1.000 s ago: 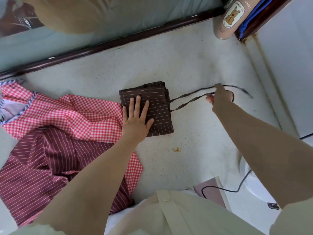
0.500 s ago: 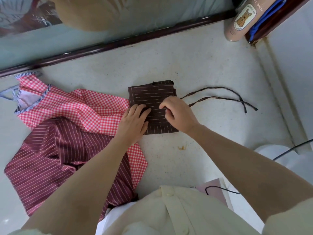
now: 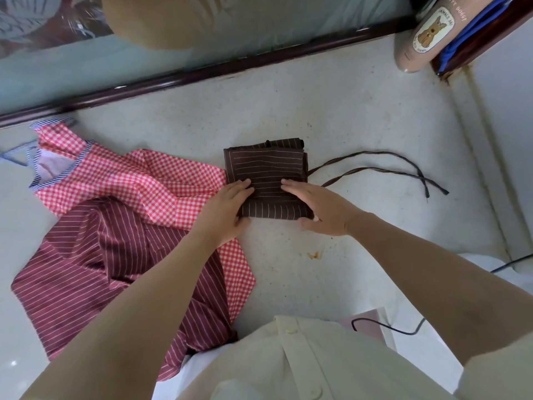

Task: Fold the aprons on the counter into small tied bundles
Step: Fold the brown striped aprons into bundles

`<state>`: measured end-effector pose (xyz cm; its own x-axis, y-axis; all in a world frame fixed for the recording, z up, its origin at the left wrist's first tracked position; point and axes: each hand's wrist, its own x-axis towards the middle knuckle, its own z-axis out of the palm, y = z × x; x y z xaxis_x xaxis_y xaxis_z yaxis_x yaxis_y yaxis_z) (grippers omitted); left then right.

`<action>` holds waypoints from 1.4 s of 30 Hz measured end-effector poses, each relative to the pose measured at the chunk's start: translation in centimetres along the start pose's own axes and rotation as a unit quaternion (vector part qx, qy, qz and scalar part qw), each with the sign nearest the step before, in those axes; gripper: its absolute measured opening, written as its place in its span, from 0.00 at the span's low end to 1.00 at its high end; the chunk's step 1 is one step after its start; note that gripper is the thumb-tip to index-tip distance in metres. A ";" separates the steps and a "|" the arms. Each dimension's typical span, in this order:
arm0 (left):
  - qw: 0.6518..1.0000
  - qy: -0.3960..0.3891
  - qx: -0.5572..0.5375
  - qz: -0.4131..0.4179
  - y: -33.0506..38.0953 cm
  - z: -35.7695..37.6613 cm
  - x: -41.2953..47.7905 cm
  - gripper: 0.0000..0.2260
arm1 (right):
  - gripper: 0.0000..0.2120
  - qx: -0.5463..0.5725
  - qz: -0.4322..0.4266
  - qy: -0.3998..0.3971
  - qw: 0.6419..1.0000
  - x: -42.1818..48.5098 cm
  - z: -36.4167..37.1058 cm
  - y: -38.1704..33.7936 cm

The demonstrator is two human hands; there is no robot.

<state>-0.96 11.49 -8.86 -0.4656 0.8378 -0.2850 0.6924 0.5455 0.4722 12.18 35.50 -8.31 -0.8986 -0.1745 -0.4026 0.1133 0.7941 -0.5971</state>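
A dark brown pin-striped apron (image 3: 265,166) lies folded into a small square in the middle of the counter. Its near edge is turned up, showing stripes that run the other way. My left hand (image 3: 225,209) grips the near left part of that edge, fingers on top and thumb at the edge. On the near right part my right hand (image 3: 320,209) holds it the same way. The apron's two thin straps (image 3: 375,168) trail loose to the right and cross near their ends.
A red checked apron (image 3: 138,180) and a maroon striped apron (image 3: 86,255) lie spread at the left, touching the brown one. A tan bottle (image 3: 424,36) stands at the far right corner. A black cable (image 3: 386,327) and a white appliance (image 3: 490,269) sit near right.
My right hand let go of the straps and came back to the brown apron. Both hands moved to its near edge, which is now turned up. The straps lie loose.
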 end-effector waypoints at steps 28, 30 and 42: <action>0.929 0.236 0.010 -0.285 1.2 -2.4 8.3 0.23 | 0.21 0.189 0.297 0.287 0.891 8.6 -1.5 0.5; 0.956 0.221 0.104 -0.162 1.1 -2.6 9.1 0.24 | 0.21 0.191 0.298 0.289 0.890 8.7 -1.6 0.5; 0.962 -0.108 -0.051 -0.244 1.7 -2.5 9.7 0.29 | 0.12 0.198 0.245 0.275 0.908 7.2 -1.5 0.0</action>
<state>-5.69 20.47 -8.79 -0.5892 0.4733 -0.6549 0.3567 0.8796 0.3148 5.12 35.12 -10.16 -0.7632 0.5468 -0.3444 0.6020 0.4077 -0.6866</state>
